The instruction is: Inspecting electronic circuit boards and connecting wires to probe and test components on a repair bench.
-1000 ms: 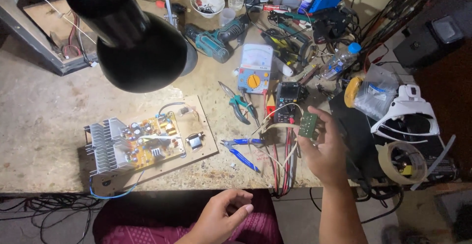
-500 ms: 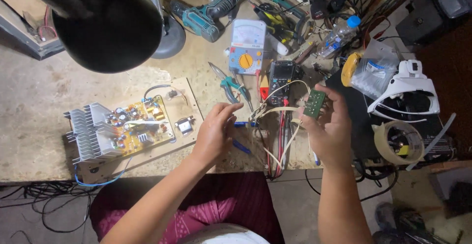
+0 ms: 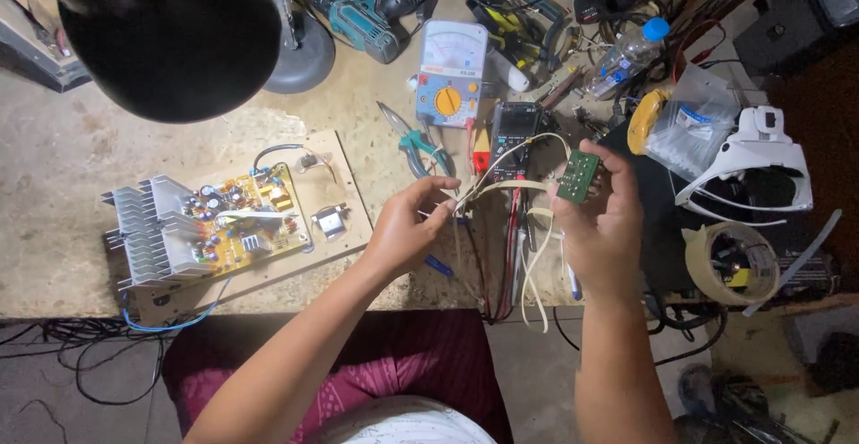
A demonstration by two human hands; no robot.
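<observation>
Cluttered workbench (image 3: pixel 54 229), pale worn top, junk piled thick along the far right. Big black lamp shade (image 3: pixel 170 32) hanging over the far left corner, blocking a chunk of the view. Left of middle, wooden board (image 3: pixel 335 189) lying flat with a finned grey heatsink (image 3: pixel 148 234) and a yellow circuit board (image 3: pixel 237 220) screwed on. Teal cordless drill (image 3: pixel 376 14) far back, blue analog multimeter (image 3: pixel 450 72) nearer, black digital meter (image 3: pixel 513 131) just right of that. White magnifier headset (image 3: pixel 752 157) and a roll of masking tape (image 3: pixel 727 265) over on the right edge, clear plastic bottle (image 3: pixel 626 50) with blue cap behind them. Teal-handled pliers (image 3: pixel 413 144) lying just far of the left hand.

Right hand (image 3: pixel 601 229) raised over the near edge, gripping a small green circuit board (image 3: pixel 578 176) between thumb and fingertips, board tilted up toward the camera. Left hand (image 3: pixel 407 229) just left of it, thumb and forefinger pinched on the pale wires (image 3: pixel 501 189) trailing from that green board. More wires, red and cream, dangling off the near edge between both hands.
</observation>
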